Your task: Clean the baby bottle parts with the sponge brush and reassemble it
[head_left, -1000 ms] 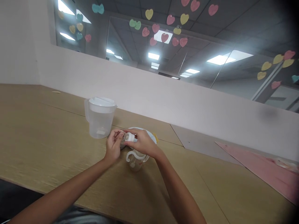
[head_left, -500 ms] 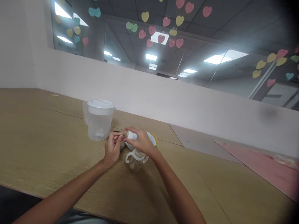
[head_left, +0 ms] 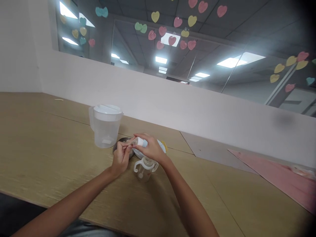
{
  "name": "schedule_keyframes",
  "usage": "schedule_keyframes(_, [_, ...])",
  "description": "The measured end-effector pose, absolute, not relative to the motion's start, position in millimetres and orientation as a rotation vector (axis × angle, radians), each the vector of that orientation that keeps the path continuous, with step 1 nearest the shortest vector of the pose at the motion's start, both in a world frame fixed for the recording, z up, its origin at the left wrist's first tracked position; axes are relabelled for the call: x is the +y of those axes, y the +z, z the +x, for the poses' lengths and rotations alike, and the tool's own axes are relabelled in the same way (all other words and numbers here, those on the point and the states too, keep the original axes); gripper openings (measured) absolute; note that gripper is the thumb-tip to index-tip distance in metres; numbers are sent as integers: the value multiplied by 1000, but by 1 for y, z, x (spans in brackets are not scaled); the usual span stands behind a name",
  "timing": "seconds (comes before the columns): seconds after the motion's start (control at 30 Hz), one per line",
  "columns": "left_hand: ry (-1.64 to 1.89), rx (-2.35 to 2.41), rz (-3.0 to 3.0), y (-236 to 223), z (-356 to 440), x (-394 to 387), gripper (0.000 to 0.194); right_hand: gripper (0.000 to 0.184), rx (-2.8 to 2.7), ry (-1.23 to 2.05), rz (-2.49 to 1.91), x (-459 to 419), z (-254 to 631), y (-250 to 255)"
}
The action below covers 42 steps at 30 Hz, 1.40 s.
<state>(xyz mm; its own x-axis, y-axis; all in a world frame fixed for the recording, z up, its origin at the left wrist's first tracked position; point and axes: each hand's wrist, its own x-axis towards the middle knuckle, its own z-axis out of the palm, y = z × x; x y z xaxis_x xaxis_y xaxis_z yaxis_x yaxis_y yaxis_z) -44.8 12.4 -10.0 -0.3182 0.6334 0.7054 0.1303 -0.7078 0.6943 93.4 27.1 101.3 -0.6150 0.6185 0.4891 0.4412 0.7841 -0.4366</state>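
Observation:
My left hand (head_left: 120, 159) pinches the clear tip of a baby bottle nipple with a white collar (head_left: 139, 142). From the other side, my right hand (head_left: 153, 149) grips the collar and its pale blue end, so the piece lies sideways between both hands. Just below them stands a clear baby bottle (head_left: 144, 173) with two white handles, its neck uncovered. Behind my hands, partly hidden, are a metal bowl (head_left: 115, 148) and a whitish-blue dish (head_left: 162, 147) with something yellow at its edge.
A translucent pitcher (head_left: 106, 131) with a white lid stands to the left of the bowl on the wooden table (head_left: 61, 148). Pink cloth (head_left: 274, 174) lies at the right. A low white wall (head_left: 148, 98) with glass above borders the table's back.
Both hands stay on the nipple and collar, with only slight finger movement. The whole view has shifted a little, and more of the metal bowl shows.

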Motion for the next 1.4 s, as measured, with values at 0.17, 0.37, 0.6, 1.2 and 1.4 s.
schedule_keyframes(0.17, [2018,961,1507,-9,-45,22,25,25,-2402,375,-784,20,94,106])
schedule_keyframes(0.37, [1982,809,1665,-9,-52,21,30,25,-2316,225,-874,20,102,114])
schedule_keyframes(0.6, [1541,907,2244,-14,-42,4,65,22,-2396,707,-968,30,134,130])
schedule_keyframes(1.2, [1410,1123,2392,-17,-35,7,76,16,-2626,870,-1058,35,150,137])
schedule_keyframes(1.4, [1365,1143,2411,-16,-35,9,73,16,-2621,913,-1024,29,145,138])
